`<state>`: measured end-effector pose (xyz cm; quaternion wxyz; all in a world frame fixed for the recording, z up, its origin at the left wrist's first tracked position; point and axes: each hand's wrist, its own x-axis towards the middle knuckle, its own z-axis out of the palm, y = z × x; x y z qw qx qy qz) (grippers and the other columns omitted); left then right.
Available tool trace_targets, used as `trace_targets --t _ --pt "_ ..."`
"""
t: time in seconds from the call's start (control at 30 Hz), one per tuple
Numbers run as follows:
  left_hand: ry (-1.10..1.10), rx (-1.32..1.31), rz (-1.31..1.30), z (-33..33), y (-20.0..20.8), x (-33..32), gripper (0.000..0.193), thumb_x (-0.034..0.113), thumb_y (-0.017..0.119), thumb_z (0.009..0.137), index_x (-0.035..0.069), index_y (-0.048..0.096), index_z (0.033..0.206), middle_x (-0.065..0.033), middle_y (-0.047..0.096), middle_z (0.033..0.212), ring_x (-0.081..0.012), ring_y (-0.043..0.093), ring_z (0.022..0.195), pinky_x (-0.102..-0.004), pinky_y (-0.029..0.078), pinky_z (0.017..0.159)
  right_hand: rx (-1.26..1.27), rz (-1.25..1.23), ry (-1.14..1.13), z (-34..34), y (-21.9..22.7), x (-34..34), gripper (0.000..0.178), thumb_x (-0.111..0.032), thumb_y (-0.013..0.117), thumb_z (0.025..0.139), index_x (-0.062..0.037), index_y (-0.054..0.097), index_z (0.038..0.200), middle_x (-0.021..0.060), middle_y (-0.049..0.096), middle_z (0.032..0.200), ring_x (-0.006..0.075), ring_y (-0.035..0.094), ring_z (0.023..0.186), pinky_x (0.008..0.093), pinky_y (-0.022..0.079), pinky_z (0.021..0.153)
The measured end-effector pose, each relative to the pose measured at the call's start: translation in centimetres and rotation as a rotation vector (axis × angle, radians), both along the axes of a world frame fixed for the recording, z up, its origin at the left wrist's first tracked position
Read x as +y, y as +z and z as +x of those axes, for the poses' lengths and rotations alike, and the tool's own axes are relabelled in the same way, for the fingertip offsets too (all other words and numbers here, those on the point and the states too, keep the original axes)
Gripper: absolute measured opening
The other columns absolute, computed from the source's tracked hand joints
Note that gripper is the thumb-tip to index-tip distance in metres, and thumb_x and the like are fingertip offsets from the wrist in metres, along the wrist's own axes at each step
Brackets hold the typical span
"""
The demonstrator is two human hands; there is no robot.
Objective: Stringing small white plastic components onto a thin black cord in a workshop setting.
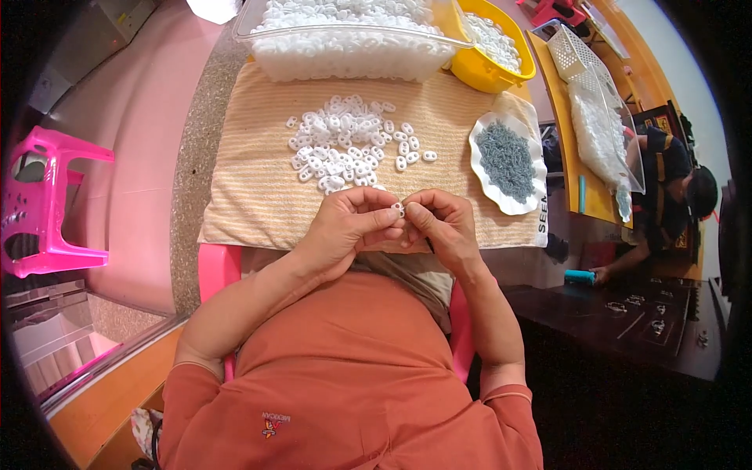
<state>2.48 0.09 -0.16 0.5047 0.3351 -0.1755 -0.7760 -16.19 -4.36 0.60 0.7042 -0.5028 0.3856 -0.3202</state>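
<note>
My left hand (352,223) pinches a small white two-holed plastic piece (398,207) between thumb and fingers, just over the towel's front edge. Against the same piece, my right hand (443,227) is closed, thumb pressed to forefinger; anything in its grip is too small or hidden to name. Beyond my hands lies a loose heap of similar white pieces (337,141), with several scattered at its right side. A white wavy-rimmed dish (479,168) to the right holds a pile of tiny grey parts (507,159).
A striped beige towel (254,172) covers the table. At its far side stand a clear plastic bin (352,55) and a yellow basket (478,77), both filled with white pieces. A pink stool (59,204) is at left. Another person (674,188) works at right, holding something teal (580,276).
</note>
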Motion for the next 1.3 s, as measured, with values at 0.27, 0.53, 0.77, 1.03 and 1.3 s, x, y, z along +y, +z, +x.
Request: trace_targets --t 0.27,0.53,0.77,1.03,1.3 --pt "-0.001 0.008 -0.005 -0.05 -0.12 -0.03 0.016 0.004 0.065 0.087 0.000 0.061 0.102 -0.0072 0.067 0.092 -0.0132 0.066 0.083 -0.0255 0.057 0.076 -0.037 0.008 0.014 -0.07 -0.09 -0.09 0.016 -0.012 0.058 0.094 0.0039 0.062 0.096 0.0068 0.064 0.077 0.0081 0.057 0.060 0.0221 0.051 0.053" --pt "-0.017 0.007 0.003 0.00 0.10 -0.06 0.015 0.004 0.065 0.088 0.000 0.062 0.101 -0.0069 0.066 0.092 -0.0115 0.065 0.082 -0.0239 0.057 0.076 -0.069 0.079 0.013 0.00 0.20 -0.13 0.017 -0.012 0.058 0.095 0.0038 0.062 0.095 0.0061 0.063 0.076 0.0070 0.054 0.057 0.0216 0.050 0.051" --pt "-0.012 -0.002 0.008 -0.05 0.12 -0.06 0.014 0.004 0.064 0.088 -0.001 0.062 0.101 -0.0075 0.066 0.092 -0.0120 0.065 0.082 -0.0241 0.057 0.076 -0.094 0.132 0.019 -0.13 0.11 -0.17 0.015 -0.011 0.057 0.095 0.0033 0.062 0.096 0.0070 0.064 0.077 0.0073 0.054 0.058 0.0226 0.051 0.052" --pt "-0.024 0.004 0.007 0.01 0.12 -0.13 0.014 0.004 0.064 0.088 -0.001 0.062 0.101 -0.0078 0.066 0.092 -0.0125 0.065 0.082 -0.0246 0.057 0.076 -0.148 0.166 0.043 -0.35 -0.18 -0.38 0.016 -0.011 0.056 0.095 0.0035 0.062 0.096 0.0086 0.064 0.079 0.0087 0.054 0.059 0.0239 0.052 0.053" --pt "-0.022 0.005 0.000 -0.01 -0.02 -0.13 0.014 0.004 0.065 0.088 0.000 0.062 0.101 -0.0072 0.066 0.092 -0.0120 0.065 0.082 -0.0242 0.057 0.076 -0.164 0.193 0.040 -0.40 -0.27 -0.42 0.016 -0.012 0.056 0.095 0.0032 0.062 0.096 0.0091 0.065 0.080 0.0092 0.056 0.060 0.0244 0.053 0.053"
